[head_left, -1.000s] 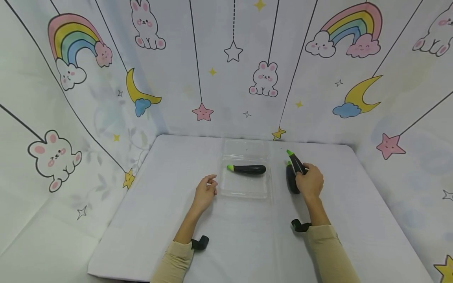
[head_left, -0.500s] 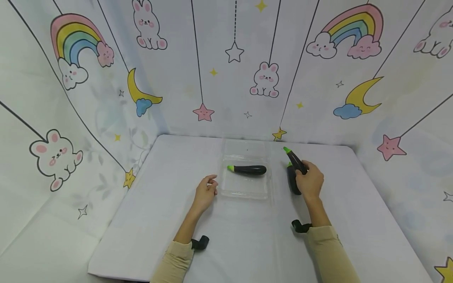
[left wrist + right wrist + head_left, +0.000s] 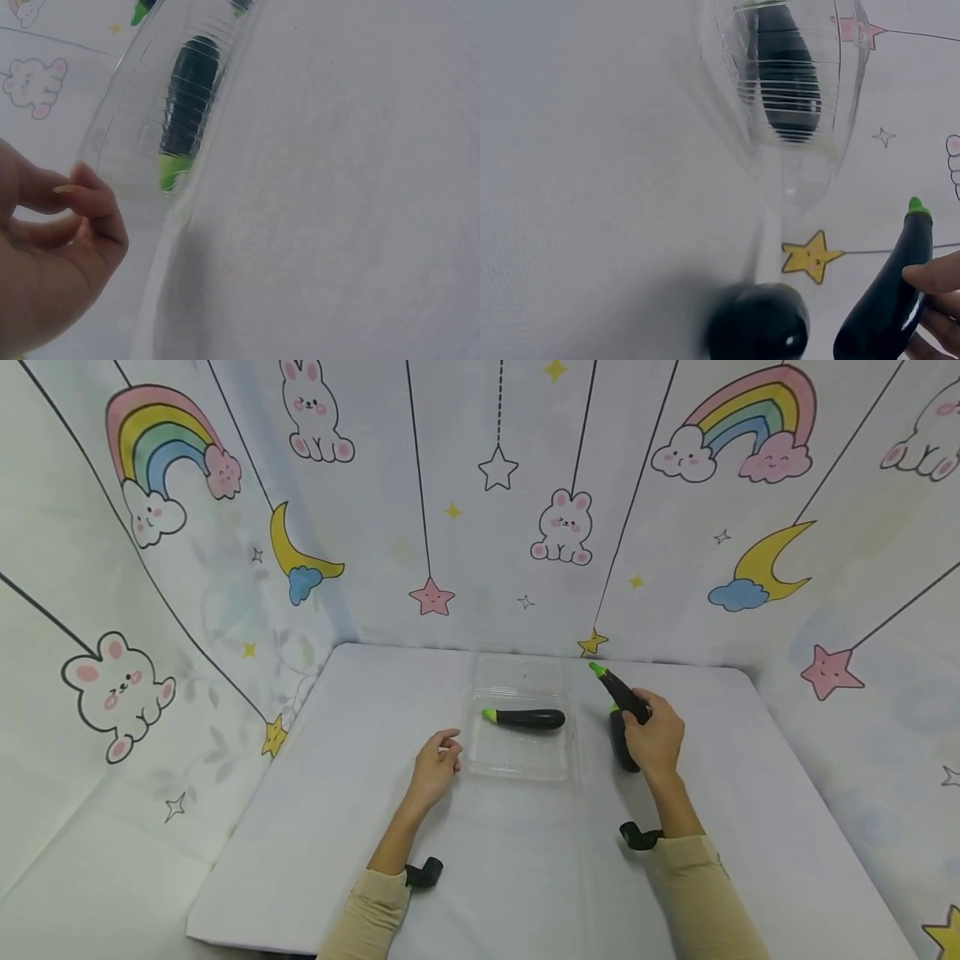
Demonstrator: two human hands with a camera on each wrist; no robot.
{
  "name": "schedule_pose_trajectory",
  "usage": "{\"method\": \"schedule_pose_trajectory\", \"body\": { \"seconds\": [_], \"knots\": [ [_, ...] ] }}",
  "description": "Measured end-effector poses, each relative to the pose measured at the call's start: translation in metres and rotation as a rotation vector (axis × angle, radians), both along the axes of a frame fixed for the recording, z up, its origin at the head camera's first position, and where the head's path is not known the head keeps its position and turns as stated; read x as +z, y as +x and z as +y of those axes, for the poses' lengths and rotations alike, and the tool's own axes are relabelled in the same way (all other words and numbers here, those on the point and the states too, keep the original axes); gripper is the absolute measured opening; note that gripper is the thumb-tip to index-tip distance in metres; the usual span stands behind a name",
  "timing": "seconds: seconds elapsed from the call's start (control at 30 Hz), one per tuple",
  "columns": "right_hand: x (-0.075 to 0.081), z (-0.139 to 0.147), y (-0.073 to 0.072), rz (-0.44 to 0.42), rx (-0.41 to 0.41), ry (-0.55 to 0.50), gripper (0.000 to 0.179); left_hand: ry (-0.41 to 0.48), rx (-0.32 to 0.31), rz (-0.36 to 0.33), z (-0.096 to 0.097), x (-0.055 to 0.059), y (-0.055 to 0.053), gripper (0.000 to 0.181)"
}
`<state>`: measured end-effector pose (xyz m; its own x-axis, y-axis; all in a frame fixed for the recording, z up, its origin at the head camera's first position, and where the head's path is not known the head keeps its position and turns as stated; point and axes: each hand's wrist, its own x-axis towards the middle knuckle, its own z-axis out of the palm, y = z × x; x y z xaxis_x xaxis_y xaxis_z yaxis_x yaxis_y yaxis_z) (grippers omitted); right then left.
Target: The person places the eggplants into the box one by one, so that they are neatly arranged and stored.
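My right hand (image 3: 657, 733) grips a dark eggplant (image 3: 619, 688) with a bright green stem, its stem end tilted up toward the back left. Under and beside that hand, a second eggplant (image 3: 622, 745) lies on the white table; part of it is hidden by the hand. In the right wrist view the thumb presses on the held eggplant (image 3: 889, 296). A third eggplant (image 3: 528, 719) lies crosswise inside a clear plastic box (image 3: 517, 772). At the box's left side, my left hand (image 3: 437, 768) holds nothing, its fingers loosely bent close to the wall.
The box's clear lid (image 3: 517, 673) lies folded open behind it. White cloth covers the table (image 3: 495, 877). A printed fabric wall (image 3: 480, 552) stands along the back and both sides. Each wrist wears a black camera mount (image 3: 425, 872).
My right hand has raised its eggplant slightly, swinging the green stem end up and to the left, away from the eggplant on the table. The left hand stays in place.
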<state>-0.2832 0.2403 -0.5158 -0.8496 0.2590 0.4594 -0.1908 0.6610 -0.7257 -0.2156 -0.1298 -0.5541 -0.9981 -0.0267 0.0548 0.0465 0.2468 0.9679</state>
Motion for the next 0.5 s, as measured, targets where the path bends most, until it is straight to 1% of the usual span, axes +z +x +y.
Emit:
{"method": "schedule_pose_trajectory", "body": {
  "seconds": [0.23, 0.5],
  "knots": [
    [0.001, -0.003, -0.001, 0.028, 0.033, 0.035, 0.043, -0.005, -0.001, -0.006, 0.000, -0.002, -0.001, 0.037],
    [0.007, -0.012, 0.008, 0.070, 0.104, 0.086, 0.043, -0.009, 0.005, -0.001, 0.001, -0.001, -0.001, 0.037]
  ]
}}
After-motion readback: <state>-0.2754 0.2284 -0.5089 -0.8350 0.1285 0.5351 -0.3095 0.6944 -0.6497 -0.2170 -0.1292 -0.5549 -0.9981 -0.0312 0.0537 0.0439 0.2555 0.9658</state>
